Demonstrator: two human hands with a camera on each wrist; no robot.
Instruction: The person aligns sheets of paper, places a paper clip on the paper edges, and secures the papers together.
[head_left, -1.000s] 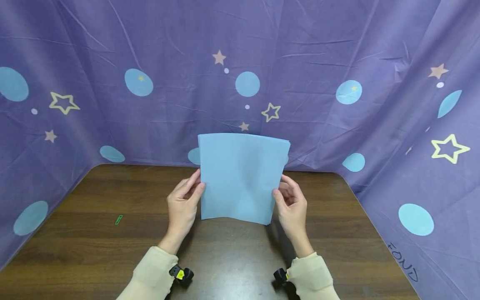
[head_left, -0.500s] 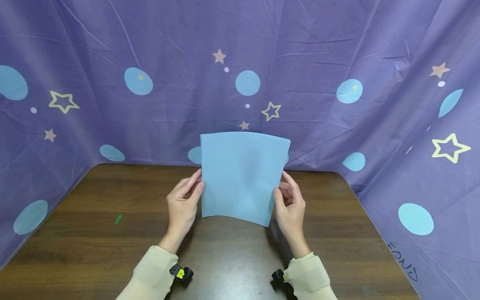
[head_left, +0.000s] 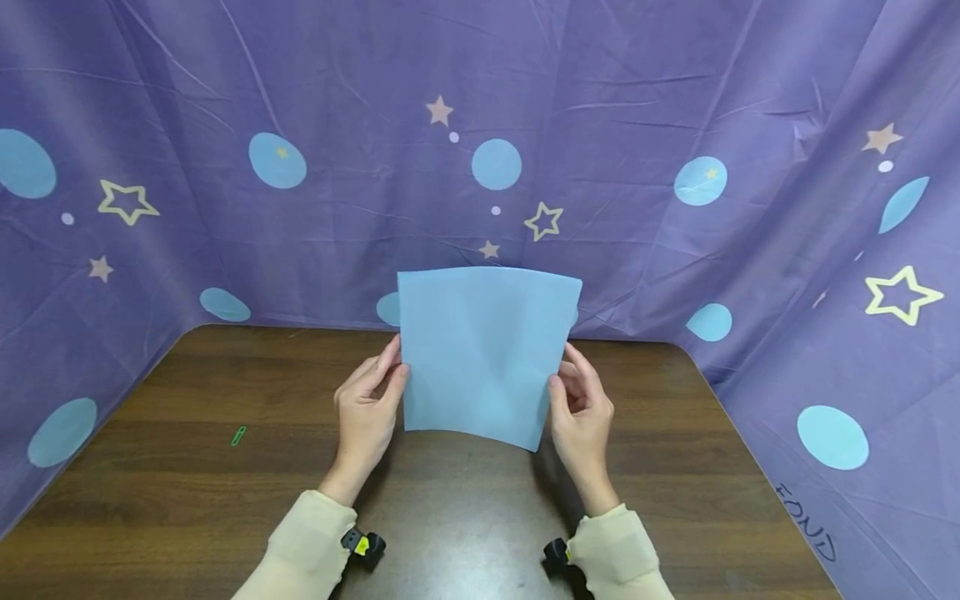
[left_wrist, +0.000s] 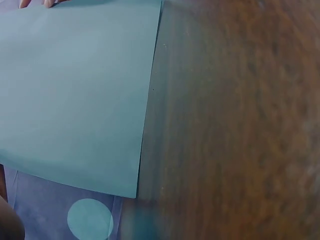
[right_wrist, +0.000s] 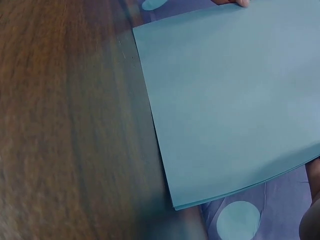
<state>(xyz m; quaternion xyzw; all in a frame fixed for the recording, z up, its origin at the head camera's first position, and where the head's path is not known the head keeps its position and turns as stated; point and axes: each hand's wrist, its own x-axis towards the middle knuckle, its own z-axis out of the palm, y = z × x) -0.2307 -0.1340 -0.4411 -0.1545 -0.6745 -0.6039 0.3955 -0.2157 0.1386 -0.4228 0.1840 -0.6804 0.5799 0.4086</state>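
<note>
Between the two hands stands a thin stack of light blue paper (head_left: 483,350), held upright and slightly bowed. The left hand (head_left: 366,408) pinches its left edge, thumb on the near face and fingers behind. On the right edge, the right hand (head_left: 583,421) pinches the paper the same way. Layered edges of the paper (right_wrist: 235,105) show at a lower corner in the right wrist view. In the left wrist view the paper (left_wrist: 75,95) fills the upper left, with only parts of the hands showing at the borders.
A small green paper clip (head_left: 238,436) lies on the left of the brown wooden table (head_left: 187,500). A purple curtain (head_left: 337,233) with stars and blue dots hangs behind the table and along both sides.
The sheets' top corners, slightly fanned a second ago, now line up more evenly. Both hands keep their grip and have shifted only a little.
</note>
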